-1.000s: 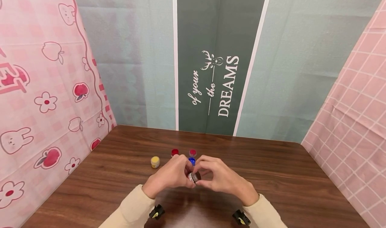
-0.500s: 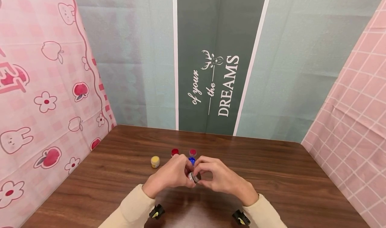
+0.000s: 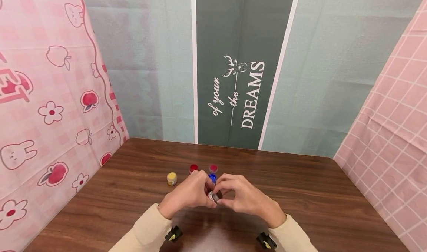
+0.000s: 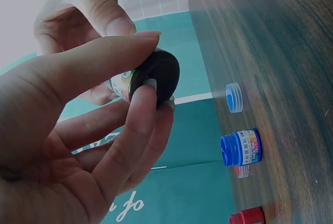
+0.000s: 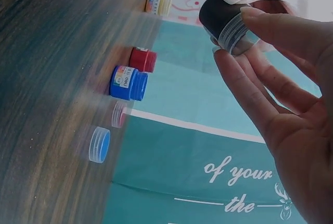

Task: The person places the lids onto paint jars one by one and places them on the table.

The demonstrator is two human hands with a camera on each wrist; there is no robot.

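A small dark jar with a white label is held up between both hands over the table. My left hand grips its body; in the left wrist view the left thumb and fingers curl round the dark base. My right hand pinches the clear ribbed lid at the jar's other end with thumb and fingertips. Behind the hands stand an uncapped blue jar and a red jar, the latter partly hidden by the left hand.
On the left of the table stands a yellow jar with its lid on. A red-tinted lid lies behind the blue jar. A clear lid with blue inside lies near the blue jar. Patterned cloths hang round the table.
The right fingers have shifted slightly at the lid, and the jar has tilted a little. The left hand and the things on the table have stayed in place.
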